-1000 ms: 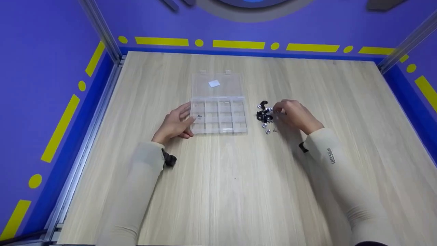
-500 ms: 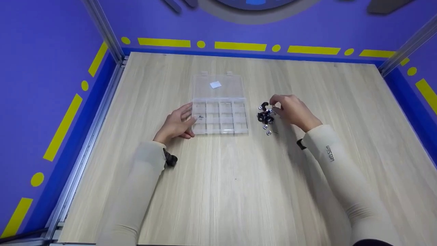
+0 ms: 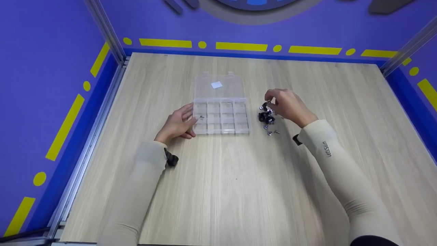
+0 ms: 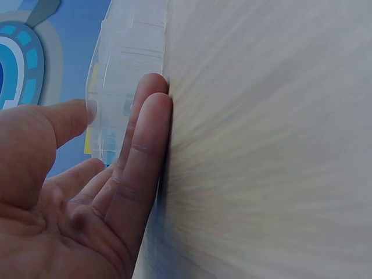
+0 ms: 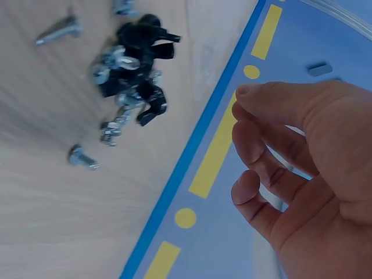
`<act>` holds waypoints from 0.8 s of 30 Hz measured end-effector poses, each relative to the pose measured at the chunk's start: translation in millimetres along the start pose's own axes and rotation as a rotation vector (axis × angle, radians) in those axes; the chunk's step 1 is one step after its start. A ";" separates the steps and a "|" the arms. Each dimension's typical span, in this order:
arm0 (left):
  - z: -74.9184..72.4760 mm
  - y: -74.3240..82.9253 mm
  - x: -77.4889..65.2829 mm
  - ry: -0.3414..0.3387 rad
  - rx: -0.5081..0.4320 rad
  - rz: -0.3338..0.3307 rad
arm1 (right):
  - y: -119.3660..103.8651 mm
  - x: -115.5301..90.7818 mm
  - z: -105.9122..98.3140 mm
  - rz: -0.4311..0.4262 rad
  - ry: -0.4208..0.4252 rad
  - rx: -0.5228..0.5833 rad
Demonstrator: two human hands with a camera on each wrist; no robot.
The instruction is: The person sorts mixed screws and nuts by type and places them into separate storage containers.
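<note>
A clear compartment box (image 3: 221,132) lies flat with its lid (image 3: 205,89) folded back. My left hand (image 3: 177,124) holds its left side, thumb over the rim; in the left wrist view the fingers (image 4: 148,136) lie along the box's other face. A few tiny dark pieces, probably screws (image 3: 201,117), sit in a left compartment near the thumb. My right hand (image 3: 288,106) is just above a small pile of black plastic clips (image 3: 262,117) and screws (image 5: 84,158). Thumb and forefinger pinch a small shiny piece, seemingly a screw (image 3: 269,101); the right wrist view hides it.
A white label (image 3: 216,84) is on the lid. Loose screws lie at the pile's near side, including one screw (image 3: 276,132) apart from it. Blue walls with yellow marks (image 3: 241,46) stand behind and beside the wooden table (image 3: 235,198).
The right hand has lifted from the pile's right side and moved left and away from me, thumb and forefinger together. The left hand stays on the box.
</note>
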State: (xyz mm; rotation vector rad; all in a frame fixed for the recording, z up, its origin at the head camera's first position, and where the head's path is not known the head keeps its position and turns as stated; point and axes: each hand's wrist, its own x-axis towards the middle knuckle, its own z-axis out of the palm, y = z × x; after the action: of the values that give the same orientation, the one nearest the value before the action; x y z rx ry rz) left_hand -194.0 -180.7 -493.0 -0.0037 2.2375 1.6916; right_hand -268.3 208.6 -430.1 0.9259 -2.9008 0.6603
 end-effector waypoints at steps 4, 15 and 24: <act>-0.8 0.5 -0.2 0.000 0.006 0.004 | -6.5 7.6 -2.8 -0.037 0.017 -0.012; -2.7 1.8 -1.4 -0.009 0.013 -0.019 | -28.1 22.8 -1.9 -0.146 0.064 -0.044; -0.3 0.1 -0.3 0.003 -0.019 -0.011 | -51.0 34.2 2.6 -0.244 0.095 -0.053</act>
State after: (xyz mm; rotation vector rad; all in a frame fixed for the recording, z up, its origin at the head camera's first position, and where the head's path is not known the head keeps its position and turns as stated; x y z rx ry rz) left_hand -193.8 -181.0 -492.8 -0.0225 2.2195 1.7083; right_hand -267.7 151.4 -407.6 1.1814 -2.6498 0.5884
